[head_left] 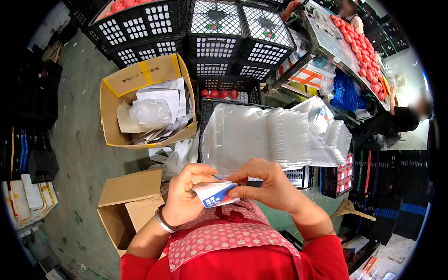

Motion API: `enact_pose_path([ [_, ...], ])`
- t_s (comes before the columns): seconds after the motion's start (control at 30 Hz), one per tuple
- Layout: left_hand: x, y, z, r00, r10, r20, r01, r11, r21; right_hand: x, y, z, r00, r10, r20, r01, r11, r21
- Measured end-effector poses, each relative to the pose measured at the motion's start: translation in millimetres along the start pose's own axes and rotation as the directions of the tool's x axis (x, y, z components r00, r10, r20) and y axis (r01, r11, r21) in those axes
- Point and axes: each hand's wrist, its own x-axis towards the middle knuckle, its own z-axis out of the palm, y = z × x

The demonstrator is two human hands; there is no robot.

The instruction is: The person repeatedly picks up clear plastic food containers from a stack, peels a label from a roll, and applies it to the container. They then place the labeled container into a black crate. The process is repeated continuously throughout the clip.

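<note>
My left hand [187,196] and my right hand [264,182] meet in front of my chest, above a pink flowered apron. Between them they grip a small white and blue printed label [217,196], its left end in my left fingers and its right end between my right thumb and fingertips. Just beyond my hands, nested clear plastic clamshell boxes [241,134] lie in rows on a black crate. A printed piece [321,119] shows among the boxes at the right.
A cardboard box [105,115] with papers and plastic stands left, an open carton [129,189] below it. Black crates [147,26] are stacked ahead. Red tomatoes [364,56] lie on a table [325,45] at the right, where two people are. A hand broom [350,210] is at lower right.
</note>
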Motion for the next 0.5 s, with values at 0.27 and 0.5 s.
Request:
enact_pose_path([
  [0.27, 11, -1, -26, 0.993, -0.104, -0.049, 0.114, 0.932, 0.344, 5, -15, -7, 0.855, -0.236, -0.462, 0.207, 0.972, -0.114],
  [0.5, 15, -30, -41, 0.994, 0.105, 0.016, -0.103, 0.908, 0.405, 50, 39, -28, 0.812, 0.449, -0.372, -0.396, 0.893, 0.213],
])
